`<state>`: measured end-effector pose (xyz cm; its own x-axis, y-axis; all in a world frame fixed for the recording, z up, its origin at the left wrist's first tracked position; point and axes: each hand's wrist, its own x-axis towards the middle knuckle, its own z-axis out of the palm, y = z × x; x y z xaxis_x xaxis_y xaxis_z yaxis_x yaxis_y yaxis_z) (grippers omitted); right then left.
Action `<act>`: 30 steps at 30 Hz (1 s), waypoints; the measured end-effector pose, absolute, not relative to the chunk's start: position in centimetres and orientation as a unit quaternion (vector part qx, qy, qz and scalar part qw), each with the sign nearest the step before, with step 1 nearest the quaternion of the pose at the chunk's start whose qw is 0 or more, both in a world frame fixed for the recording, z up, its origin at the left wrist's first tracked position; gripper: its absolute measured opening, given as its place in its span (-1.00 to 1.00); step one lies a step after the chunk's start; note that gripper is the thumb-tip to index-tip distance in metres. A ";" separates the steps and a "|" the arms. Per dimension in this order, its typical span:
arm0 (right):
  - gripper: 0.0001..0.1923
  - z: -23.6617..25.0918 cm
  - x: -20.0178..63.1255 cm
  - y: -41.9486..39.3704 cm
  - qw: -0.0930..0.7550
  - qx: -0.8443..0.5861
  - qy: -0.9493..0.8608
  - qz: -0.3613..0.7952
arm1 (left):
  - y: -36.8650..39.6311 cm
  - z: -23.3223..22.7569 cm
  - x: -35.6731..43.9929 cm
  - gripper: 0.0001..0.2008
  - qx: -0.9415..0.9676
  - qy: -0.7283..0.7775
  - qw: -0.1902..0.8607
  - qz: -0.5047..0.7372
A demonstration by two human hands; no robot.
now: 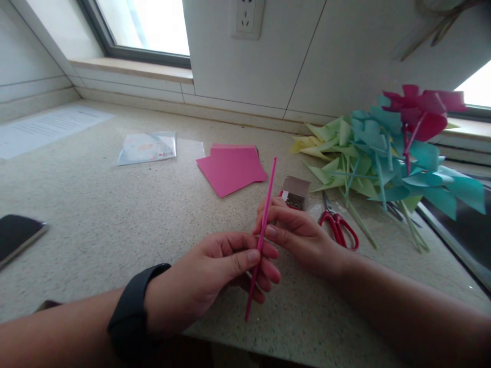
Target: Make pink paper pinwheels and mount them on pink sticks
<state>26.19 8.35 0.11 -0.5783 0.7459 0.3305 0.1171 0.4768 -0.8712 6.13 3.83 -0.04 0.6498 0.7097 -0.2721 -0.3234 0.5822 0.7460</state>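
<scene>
A thin pink stick (267,201) stands nearly upright over the speckled counter (115,214), tilted slightly right at its top. My left hand (218,271), with a dark band on its wrist, pinches the stick's lower half between thumb and fingers. My right hand (297,232) grips the same stick a little higher, fingers curled around it. Just behind my right hand lies a small open cardboard box (295,192) with small metal pieces inside.
Red-handled scissors (338,227) lie right of my hands. A heap of paper pinwheels (387,153) in green, teal and pink fills the right side. Pink paper sheets (231,168), a plastic sleeve (148,148), a printed sheet (46,128) and a dark phone (17,235) lie around.
</scene>
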 end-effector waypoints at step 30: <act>-0.74 0.0 26.3 8.0 0.332 -0.264 -0.775 0.468 | 2.9 -0.2 6.1 -0.82 0.252 0.240 0.890 0.294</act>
<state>26.31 8.00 0.02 -0.6406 0.7198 0.2674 0.0987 0.4225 -0.9010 6.11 2.95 -0.22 0.7114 0.6447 -0.2797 -0.4029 0.7003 0.5894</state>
